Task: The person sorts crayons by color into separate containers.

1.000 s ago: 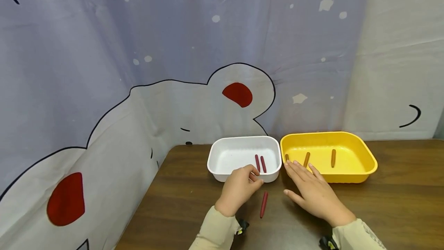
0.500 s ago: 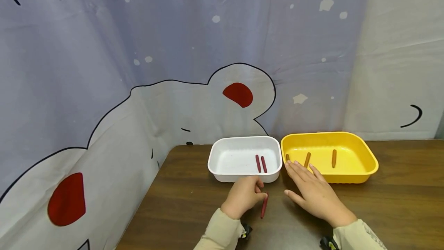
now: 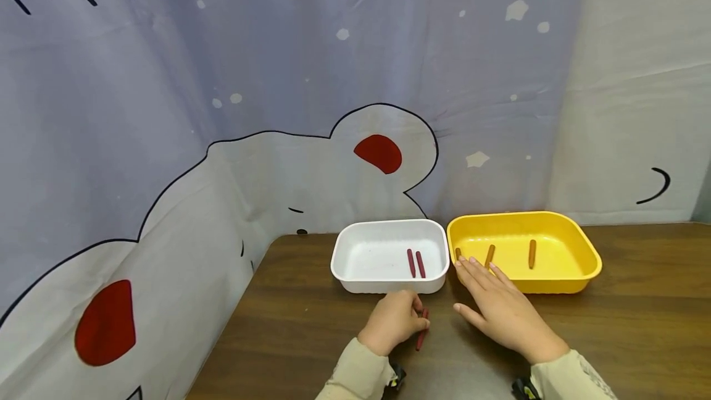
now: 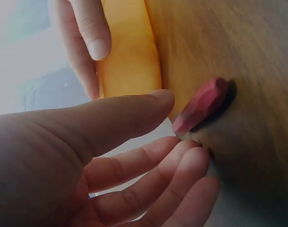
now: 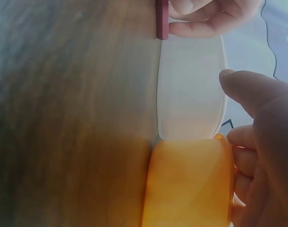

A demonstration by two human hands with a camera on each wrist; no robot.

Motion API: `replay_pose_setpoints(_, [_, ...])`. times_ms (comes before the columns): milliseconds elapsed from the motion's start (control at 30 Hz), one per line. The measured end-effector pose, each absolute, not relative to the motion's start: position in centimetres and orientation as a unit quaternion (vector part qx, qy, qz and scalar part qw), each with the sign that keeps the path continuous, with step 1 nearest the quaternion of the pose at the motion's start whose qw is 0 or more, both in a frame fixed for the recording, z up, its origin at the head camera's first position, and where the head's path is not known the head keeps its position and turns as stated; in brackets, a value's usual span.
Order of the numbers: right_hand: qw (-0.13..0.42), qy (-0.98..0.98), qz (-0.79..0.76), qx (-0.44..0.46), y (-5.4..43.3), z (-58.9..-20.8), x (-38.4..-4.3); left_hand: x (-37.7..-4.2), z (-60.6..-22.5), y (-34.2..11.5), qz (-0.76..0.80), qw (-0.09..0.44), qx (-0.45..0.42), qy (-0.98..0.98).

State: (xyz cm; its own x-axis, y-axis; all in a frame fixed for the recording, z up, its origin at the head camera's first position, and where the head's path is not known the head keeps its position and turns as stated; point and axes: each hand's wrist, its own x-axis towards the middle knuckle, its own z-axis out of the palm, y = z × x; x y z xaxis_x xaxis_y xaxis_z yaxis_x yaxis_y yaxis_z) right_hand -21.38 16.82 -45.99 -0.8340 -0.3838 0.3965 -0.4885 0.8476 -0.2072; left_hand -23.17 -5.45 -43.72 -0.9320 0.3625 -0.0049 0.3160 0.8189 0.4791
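Note:
A dark red crayon (image 3: 420,339) lies on the table in front of the white tub (image 3: 366,285). My left hand (image 3: 393,322) is right beside its far end in the head view. In the left wrist view, thumb and fingertips stand apart around the near end of that crayon (image 4: 203,105). Two more red crayons (image 3: 415,263) lie inside the white tub, toward its right. My right hand (image 3: 502,312) stretches straight fingers over the near left rim of the yellow tub (image 3: 555,285). Inside that tub are orange-brown crayons (image 3: 532,254), one partly behind the fingertips.
Both tubs stand side by side at the back of the brown wooden table (image 3: 266,338). Behind them hangs a printed curtain (image 3: 278,79), which also runs along the table's left edge.
My left hand has come down from the front rim of the white tub to the red crayon on the table. The right hand stays in place on the yellow tub.

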Motion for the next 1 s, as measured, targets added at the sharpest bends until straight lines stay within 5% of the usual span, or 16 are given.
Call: replay_pose_setpoints(1000, [0.188, -0.940, 0.157, 0.238, 16.9, -46.0, -21.6, -23.5, -45.0, -5.6, 0.252, 0.035, 0.200, 0.946])
